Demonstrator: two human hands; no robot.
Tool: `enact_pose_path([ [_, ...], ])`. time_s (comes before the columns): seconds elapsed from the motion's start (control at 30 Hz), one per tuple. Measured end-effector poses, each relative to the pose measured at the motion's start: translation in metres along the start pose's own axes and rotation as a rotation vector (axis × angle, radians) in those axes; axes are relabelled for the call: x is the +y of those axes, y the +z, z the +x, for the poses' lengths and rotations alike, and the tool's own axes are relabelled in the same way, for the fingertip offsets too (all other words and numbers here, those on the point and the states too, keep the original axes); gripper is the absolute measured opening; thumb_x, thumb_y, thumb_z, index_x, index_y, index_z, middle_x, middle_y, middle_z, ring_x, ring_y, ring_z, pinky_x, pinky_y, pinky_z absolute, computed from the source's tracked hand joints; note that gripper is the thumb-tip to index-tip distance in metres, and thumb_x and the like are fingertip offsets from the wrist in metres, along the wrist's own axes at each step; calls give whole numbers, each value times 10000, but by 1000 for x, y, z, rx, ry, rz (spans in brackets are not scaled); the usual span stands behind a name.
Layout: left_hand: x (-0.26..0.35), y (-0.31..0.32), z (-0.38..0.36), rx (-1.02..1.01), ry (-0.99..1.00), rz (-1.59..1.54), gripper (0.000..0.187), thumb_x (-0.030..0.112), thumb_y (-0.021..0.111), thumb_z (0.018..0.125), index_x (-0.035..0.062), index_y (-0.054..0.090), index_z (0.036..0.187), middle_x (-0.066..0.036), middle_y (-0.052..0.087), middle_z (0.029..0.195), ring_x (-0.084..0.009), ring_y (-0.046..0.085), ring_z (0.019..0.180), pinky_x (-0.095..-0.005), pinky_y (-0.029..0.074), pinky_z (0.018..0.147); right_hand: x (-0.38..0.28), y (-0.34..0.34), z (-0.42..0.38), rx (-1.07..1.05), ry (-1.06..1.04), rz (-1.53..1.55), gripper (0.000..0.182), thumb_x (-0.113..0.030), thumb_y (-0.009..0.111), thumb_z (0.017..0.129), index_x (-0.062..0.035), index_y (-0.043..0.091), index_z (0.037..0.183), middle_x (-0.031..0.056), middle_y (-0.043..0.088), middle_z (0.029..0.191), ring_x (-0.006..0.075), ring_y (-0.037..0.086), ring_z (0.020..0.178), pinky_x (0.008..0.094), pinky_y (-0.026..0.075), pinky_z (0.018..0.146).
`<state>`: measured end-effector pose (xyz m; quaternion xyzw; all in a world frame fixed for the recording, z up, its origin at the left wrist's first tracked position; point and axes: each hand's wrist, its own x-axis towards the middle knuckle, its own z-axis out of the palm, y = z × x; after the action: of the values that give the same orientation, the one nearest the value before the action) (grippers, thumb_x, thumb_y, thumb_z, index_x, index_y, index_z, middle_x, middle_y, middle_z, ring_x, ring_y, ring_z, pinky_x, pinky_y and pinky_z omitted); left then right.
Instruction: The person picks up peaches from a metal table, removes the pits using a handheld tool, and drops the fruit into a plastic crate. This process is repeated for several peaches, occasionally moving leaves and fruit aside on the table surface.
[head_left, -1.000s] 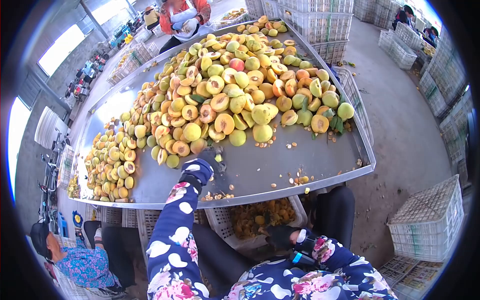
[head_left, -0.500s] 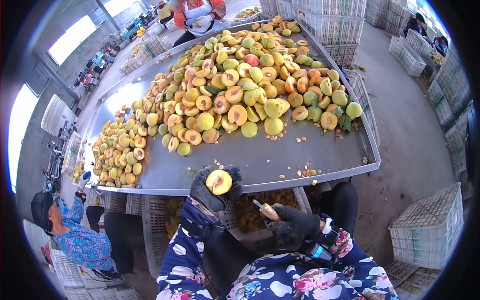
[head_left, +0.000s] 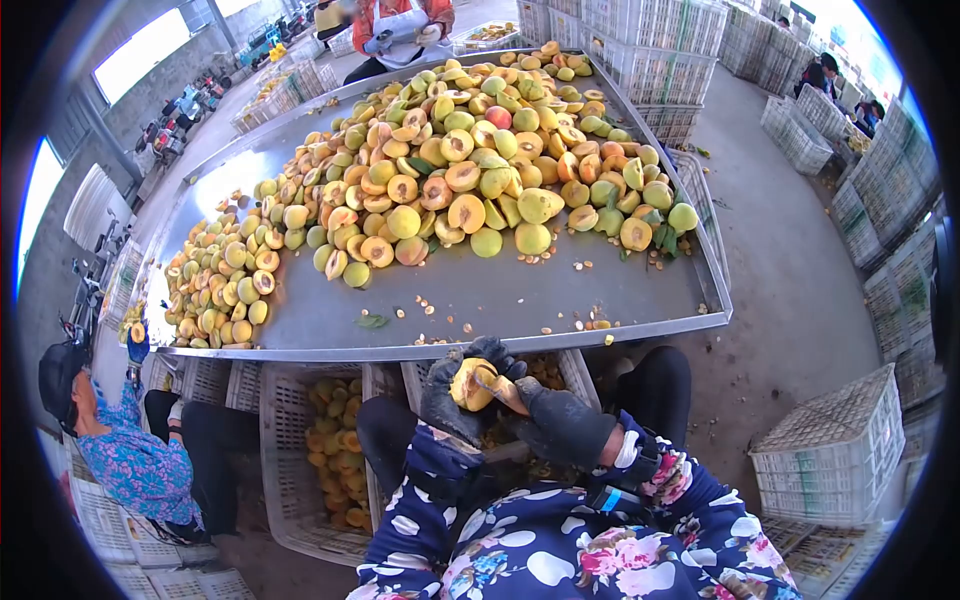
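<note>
In the dark glove of my left hand [head_left: 438, 402] rests a yellow peach half [head_left: 470, 385], its fingers curled round the fruit. My right hand [head_left: 568, 425], gloved too, is closed on a small knife by its wooden handle [head_left: 511, 396]. The knife's blade meets the cut face of the peach; how deep it goes cannot be made out. Both hands are just off the near rim of a metal table [head_left: 440, 310], above a crate [head_left: 577, 380]. A large heap of peach halves [head_left: 420, 190] lies on the table.
Beside my leg stands a white crate [head_left: 285, 500] of peach halves. A co-worker [head_left: 140, 465] sits at the left, another person [head_left: 400, 35] across the table. Crates are stacked at the back [head_left: 665, 60]; one crate [head_left: 835, 450] stands on the floor at right.
My right hand has brought the knife from apart up to the peach half. The peach has turned in my left hand. The whole view has shifted, showing more of the left crate.
</note>
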<state>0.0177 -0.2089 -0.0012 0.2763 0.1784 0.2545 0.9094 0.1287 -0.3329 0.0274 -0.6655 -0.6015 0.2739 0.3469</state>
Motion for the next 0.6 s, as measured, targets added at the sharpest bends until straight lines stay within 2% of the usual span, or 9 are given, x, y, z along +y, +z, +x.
enact_pose_path([
  [0.07,-3,-2,0,-14,-65,-361,371,256,383,865,-34,463,1082,-183,516,1050,-343,526,927,-468,421,859,-6,-2,2,-57,94,-38,310,-151,554,780,14,431,1011,206,546,683,358,546,582,412,420,508],
  [0.17,-14,-16,6,120,-31,-226,444,327,363,850,-40,467,1077,-190,520,1043,-358,522,924,-496,412,857,-8,1,4,-53,76,-77,306,-141,544,784,14,425,1019,203,544,674,353,542,567,419,415,509],
  [0.33,-23,-22,5,-51,-47,-394,416,302,366,851,-42,479,1057,-179,539,1012,-320,538,899,-453,429,850,6,12,4,-103,24,-46,341,-125,524,789,20,397,1071,207,536,661,345,534,559,418,404,502],
  [0.4,-24,-24,5,-18,-44,-277,360,259,399,846,-30,500,1035,-161,554,989,-277,556,862,-406,446,826,16,21,3,-111,-16,0,376,-122,516,785,16,382,1109,214,539,678,345,542,580,416,409,500],
  [0.47,-23,-35,8,153,-46,17,275,198,459,834,-8,538,998,-131,579,951,-220,575,818,-344,465,789,25,28,2,-138,-35,66,419,-120,510,775,5,366,1148,222,550,714,347,558,618,411,423,501],
  [0.57,6,-17,7,-198,168,1141,172,117,555,788,22,587,928,-81,610,871,-150,582,770,-276,466,726,21,23,2,-220,-28,32,423,-122,498,789,17,351,1160,227,534,681,355,543,599,419,406,507],
  [0.6,10,-14,8,-159,156,1176,135,103,608,753,38,612,871,-50,622,810,-138,585,756,-264,459,702,20,23,2,-220,-4,17,418,-122,502,787,19,355,1152,228,533,678,356,544,599,421,404,503],
])
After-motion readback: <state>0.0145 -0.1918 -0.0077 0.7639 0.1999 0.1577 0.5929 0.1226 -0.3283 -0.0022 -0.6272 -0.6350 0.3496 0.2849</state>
